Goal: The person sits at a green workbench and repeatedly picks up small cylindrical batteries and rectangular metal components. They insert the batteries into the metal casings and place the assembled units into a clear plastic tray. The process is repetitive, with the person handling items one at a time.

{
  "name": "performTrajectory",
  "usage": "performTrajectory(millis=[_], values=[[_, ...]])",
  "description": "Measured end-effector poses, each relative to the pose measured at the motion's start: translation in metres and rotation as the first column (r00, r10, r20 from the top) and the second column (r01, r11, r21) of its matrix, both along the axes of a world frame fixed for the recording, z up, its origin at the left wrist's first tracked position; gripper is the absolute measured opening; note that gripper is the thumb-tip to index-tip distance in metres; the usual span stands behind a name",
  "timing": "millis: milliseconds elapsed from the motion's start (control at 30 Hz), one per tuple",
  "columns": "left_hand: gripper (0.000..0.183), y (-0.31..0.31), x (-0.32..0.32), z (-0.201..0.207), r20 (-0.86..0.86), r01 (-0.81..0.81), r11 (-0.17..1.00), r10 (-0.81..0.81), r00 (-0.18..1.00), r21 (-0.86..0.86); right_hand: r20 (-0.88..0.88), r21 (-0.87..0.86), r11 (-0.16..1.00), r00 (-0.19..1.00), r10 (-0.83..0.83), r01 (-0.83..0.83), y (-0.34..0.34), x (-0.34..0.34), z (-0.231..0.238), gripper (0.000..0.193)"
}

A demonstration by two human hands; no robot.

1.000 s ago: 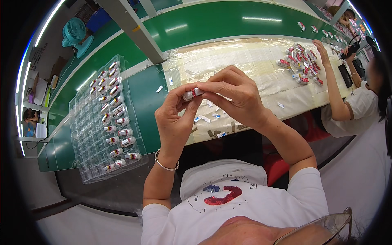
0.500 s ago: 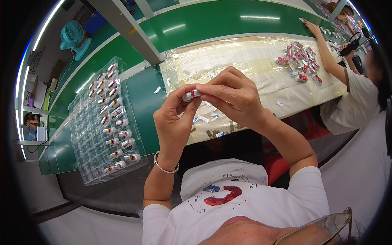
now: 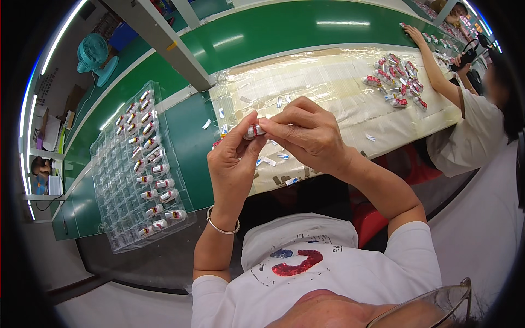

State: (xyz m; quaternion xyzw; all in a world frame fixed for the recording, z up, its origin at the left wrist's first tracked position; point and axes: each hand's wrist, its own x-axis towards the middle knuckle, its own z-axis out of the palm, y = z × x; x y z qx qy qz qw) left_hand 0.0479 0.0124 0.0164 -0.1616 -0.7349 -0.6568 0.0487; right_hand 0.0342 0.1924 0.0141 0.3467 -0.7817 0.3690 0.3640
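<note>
Both my hands are raised over the near edge of the padded work surface. Between the thumb and fingers of my left hand [image 3: 232, 161] is a small rounded white piece with a red band [image 3: 252, 132]; its exact kind is too small to make out. My right hand [image 3: 311, 136] pinches its right end with thumb and fingertips. Part of another red item shows just behind my left fingers. To the left lies a clear plastic tray [image 3: 112, 188] with many pockets, its right-hand columns holding several similar white, silver and red pieces [image 3: 164, 183].
Small white and blue paper slips [image 3: 269, 162] lie scattered on the cream padded surface [image 3: 322, 82]. A pile of similar pieces [image 3: 399, 82] sits at the right, near a co-worker's arm [image 3: 437, 76]. Beyond runs a green belt [image 3: 284, 27]. A metal post [image 3: 164, 41] and turquoise fan [image 3: 93, 52] stand left.
The view has shifted slightly. My hands stay together on the small piece, and my right fingers have moved a little over its end. Some red now shows behind my left fingers.
</note>
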Motion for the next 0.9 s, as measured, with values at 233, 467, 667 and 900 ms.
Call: performTrajectory(millis=[233,467,667,900], values=[[0.04,0.005,0.005,0.008,0.089,0.078,0.947,-0.111,0.99,0.311,-0.113,0.007,0.998,0.992,-0.056,0.058,-0.003,-0.002,0.005,0.032],[0.041,0.004,0.005,-0.003,0.008,0.027,0.932,-0.032,0.999,0.362,0.103,-0.144,0.984,0.988,0.118,-0.102,-0.003,0.002,0.005,0.041],[0.031,0.008,0.005,0.001,-0.14,0.029,0.935,0.022,0.99,0.354,0.36,-0.363,0.927,0.905,0.228,-0.09,-0.002,0.009,0.01,0.046],[0.025,0.007,0.007,-0.005,-0.095,0.05,0.923,-0.014,0.995,0.381,0.427,-0.502,0.856,0.824,0.372,-0.125,-0.004,0.008,0.002,0.038]])
